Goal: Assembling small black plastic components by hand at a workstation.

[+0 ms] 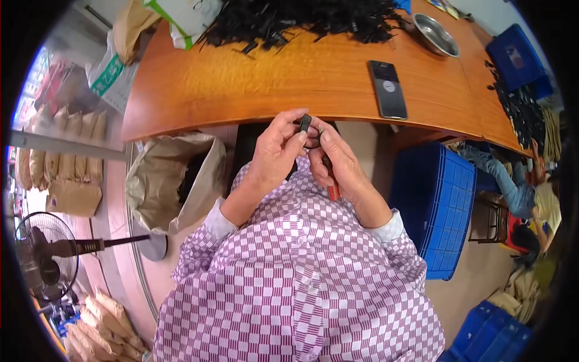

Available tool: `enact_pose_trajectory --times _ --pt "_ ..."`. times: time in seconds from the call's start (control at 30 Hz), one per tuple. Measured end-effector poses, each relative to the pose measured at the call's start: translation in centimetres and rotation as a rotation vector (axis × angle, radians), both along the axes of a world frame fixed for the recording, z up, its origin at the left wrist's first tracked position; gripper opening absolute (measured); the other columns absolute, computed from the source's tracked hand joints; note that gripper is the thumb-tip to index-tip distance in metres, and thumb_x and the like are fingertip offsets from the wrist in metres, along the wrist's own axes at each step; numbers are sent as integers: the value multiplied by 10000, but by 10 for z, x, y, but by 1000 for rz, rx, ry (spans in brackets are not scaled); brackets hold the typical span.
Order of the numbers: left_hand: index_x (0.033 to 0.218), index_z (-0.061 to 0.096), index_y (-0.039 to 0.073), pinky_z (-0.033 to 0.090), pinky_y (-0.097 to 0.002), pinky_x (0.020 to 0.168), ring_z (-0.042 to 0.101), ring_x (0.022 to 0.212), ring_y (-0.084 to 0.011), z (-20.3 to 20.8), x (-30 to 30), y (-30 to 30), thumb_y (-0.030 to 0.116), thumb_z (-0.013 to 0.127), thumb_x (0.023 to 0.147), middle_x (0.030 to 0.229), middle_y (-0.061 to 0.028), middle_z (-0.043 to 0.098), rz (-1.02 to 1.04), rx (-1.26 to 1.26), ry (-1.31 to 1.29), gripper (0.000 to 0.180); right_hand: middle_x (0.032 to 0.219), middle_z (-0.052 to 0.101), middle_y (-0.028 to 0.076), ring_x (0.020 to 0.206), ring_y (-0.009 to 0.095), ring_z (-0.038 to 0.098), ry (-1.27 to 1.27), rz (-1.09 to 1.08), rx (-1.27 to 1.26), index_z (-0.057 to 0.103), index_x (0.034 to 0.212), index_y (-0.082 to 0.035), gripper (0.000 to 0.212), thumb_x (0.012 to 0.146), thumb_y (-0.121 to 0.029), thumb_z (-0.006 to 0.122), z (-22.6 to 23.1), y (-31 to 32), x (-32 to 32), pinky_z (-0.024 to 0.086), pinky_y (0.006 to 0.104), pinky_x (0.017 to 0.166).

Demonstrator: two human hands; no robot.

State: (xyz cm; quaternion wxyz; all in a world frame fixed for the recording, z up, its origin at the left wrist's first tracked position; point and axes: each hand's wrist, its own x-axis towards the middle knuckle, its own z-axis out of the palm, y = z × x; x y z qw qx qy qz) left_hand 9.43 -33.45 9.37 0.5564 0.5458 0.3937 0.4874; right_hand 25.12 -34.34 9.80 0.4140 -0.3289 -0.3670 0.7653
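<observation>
In front of my lap, just off the table's near edge, both hands are close together. My left hand (pixel 276 148) pinches a small black plastic piece (pixel 306 122) between thumb and fingers. A thin dark loop runs from the piece toward the other hand. My right hand (pixel 342 158) is closed around a small hand tool with a red and black handle (pixel 333 192). Its tip is mostly hidden by the thumb, so I cannot make out its kind. A large heap of black plastic pieces (pixel 301 21) lies on the far part of the wooden table (pixel 253 81).
A phone (pixel 389 90) and a steel bowl (pixel 435 35) rest on the table. Left of my knees stands an open paper sack (pixel 163 181); a blue crate (pixel 443 211) is at the right. A fan (pixel 48 256) stands far left. Another person (pixel 522 190) sits at the right.
</observation>
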Motion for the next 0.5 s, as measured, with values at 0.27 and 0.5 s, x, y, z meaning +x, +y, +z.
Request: enact_pose_trajectory --times 0.27,0.5 --pt "1301 425 21 484 -226 770 577 920 -106 -17 -15 -11 -6 478 929 1063 -70 598 20 -17 -4 376 552 366 -6 425 56 306 -22 99 -28 337 1379 -113 485 991 -401 376 -9 -3 -17 250 185 394" --pt "1262 472 16 463 -208 786 558 915 -73 -17 -7 -15 -57 498 898 1029 -57 612 69 65 145 372 569 373 -9 431 58 304 28 101 -49 387 1263 -101 390 992 -381 392 -14 -6 -15 244 188 394"
